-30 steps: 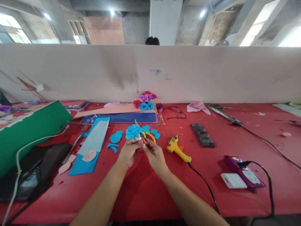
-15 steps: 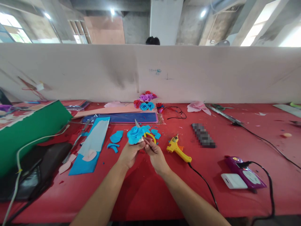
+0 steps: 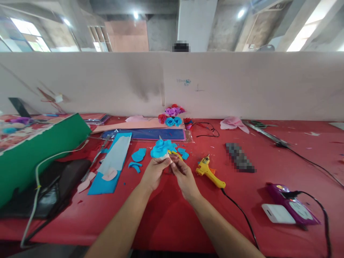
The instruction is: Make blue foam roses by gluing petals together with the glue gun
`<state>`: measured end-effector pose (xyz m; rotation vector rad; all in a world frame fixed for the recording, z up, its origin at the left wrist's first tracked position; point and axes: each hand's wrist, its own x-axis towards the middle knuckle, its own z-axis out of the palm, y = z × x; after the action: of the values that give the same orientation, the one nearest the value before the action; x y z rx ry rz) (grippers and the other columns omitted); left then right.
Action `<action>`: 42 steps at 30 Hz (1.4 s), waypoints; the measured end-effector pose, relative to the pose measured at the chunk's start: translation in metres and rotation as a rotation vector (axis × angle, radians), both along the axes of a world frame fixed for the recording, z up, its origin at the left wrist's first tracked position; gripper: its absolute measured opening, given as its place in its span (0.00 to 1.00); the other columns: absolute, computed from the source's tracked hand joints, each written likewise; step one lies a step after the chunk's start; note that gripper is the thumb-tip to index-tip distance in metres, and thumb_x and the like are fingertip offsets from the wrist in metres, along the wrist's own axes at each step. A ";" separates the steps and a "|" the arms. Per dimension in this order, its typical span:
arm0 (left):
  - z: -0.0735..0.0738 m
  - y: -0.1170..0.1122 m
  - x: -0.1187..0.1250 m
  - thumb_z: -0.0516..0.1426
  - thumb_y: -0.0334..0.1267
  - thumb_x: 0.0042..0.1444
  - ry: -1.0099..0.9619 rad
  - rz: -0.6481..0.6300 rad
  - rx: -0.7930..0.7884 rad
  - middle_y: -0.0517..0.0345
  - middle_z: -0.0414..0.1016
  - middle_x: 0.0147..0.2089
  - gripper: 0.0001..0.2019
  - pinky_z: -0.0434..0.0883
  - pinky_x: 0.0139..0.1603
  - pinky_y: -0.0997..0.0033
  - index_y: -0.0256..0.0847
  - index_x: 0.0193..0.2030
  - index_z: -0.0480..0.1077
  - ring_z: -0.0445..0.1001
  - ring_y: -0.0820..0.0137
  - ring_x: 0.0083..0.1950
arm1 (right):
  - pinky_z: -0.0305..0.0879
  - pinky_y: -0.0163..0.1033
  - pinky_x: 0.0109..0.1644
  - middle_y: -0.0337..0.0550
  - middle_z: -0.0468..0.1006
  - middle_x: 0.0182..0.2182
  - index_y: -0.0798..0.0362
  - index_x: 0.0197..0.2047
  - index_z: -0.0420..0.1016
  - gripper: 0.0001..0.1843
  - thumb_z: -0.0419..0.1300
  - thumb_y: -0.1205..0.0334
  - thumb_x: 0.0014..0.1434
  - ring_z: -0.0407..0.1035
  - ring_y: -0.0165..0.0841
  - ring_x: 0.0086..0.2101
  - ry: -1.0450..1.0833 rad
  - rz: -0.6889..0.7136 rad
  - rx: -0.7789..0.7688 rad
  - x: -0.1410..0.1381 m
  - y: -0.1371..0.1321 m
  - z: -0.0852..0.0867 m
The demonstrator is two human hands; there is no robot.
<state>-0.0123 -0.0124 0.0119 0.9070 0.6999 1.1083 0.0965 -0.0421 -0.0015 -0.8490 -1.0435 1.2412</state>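
Observation:
A blue paper flower (image 3: 160, 147) with a whitish base is held above the red table, its bloom tilted to the left. My left hand (image 3: 155, 172) is closed around the flower's base. The fingers of my right hand (image 3: 182, 174) pinch the pale lower end of the same flower. Just behind my hands lie scissors with yellow handles (image 3: 176, 154), largely covered by the flower and fingers. Cut blue pieces (image 3: 139, 154) lie to the left, and more blue scraps (image 3: 183, 153) sit behind my right hand. A yellow glue gun (image 3: 209, 172) rests to the right.
Finished paper flowers (image 3: 172, 115) stand by the white partition (image 3: 107, 82). A folded blue sheet (image 3: 107, 182) and a green box-like panel (image 3: 53, 150) are on the left. Eyeglasses (image 3: 206, 129) lie at the back. A purple power strip (image 3: 292, 204) with cords occupies the right.
The view has turned slightly left, so the table's contents appear further right. The flower has tipped in my hands, showing more of its whitish base.

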 end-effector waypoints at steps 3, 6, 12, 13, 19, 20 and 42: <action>0.002 -0.001 0.000 0.65 0.36 0.43 0.087 -0.089 0.052 0.52 0.78 0.42 0.16 0.67 0.42 0.71 0.39 0.43 0.77 0.73 0.68 0.41 | 0.61 0.34 0.34 0.37 0.70 0.28 0.49 0.33 0.74 0.09 0.60 0.53 0.54 0.61 0.30 0.28 0.054 -0.026 -0.032 0.001 0.001 0.000; 0.001 -0.002 0.001 0.65 0.38 0.43 0.148 -0.058 0.085 0.54 0.78 0.37 0.18 0.68 0.39 0.71 0.38 0.43 0.76 0.72 0.70 0.36 | 0.58 0.33 0.31 0.36 0.68 0.25 0.50 0.30 0.73 0.09 0.61 0.53 0.53 0.58 0.28 0.25 0.102 -0.032 -0.052 0.001 0.002 0.000; -0.002 -0.002 0.000 0.62 0.42 0.47 0.384 0.097 0.270 0.56 0.78 0.35 0.11 0.69 0.42 0.68 0.37 0.36 0.77 0.73 0.65 0.40 | 0.62 0.35 0.32 0.38 0.72 0.29 0.48 0.37 0.74 0.11 0.61 0.51 0.53 0.63 0.30 0.27 0.118 0.023 -0.068 0.003 0.001 -0.001; -0.002 -0.002 0.000 0.62 0.41 0.48 0.413 0.132 0.299 0.57 0.78 0.36 0.11 0.68 0.44 0.67 0.38 0.36 0.77 0.73 0.65 0.41 | 0.63 0.36 0.34 0.39 0.73 0.32 0.47 0.38 0.74 0.11 0.60 0.52 0.54 0.65 0.31 0.29 0.112 0.030 -0.061 0.003 0.001 -0.001; 0.004 -0.002 0.000 0.58 0.41 0.52 0.294 0.090 0.246 0.54 0.78 0.40 0.12 0.68 0.47 0.67 0.38 0.40 0.76 0.73 0.66 0.42 | 0.66 0.39 0.39 0.42 0.76 0.41 0.46 0.45 0.74 0.16 0.61 0.53 0.53 0.70 0.36 0.39 -0.006 -0.038 -0.058 0.002 0.001 -0.003; 0.005 -0.001 0.000 0.57 0.41 0.52 0.260 0.074 0.211 0.54 0.78 0.39 0.12 0.68 0.46 0.68 0.38 0.40 0.76 0.73 0.67 0.41 | 0.66 0.39 0.40 0.43 0.77 0.41 0.46 0.47 0.74 0.18 0.62 0.53 0.53 0.70 0.36 0.40 -0.034 -0.045 -0.060 0.001 0.001 -0.003; 0.002 0.002 -0.003 0.58 0.43 0.50 0.421 0.246 0.299 0.55 0.80 0.37 0.12 0.68 0.44 0.67 0.39 0.36 0.78 0.75 0.63 0.41 | 0.66 0.39 0.39 0.43 0.76 0.37 0.49 0.44 0.74 0.17 0.62 0.52 0.51 0.69 0.33 0.34 -0.105 -0.116 -0.078 0.002 0.004 -0.014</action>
<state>-0.0152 -0.0105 0.0136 1.3599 1.0288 1.2748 0.0981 -0.0377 -0.0151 -1.0299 -1.0194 1.1549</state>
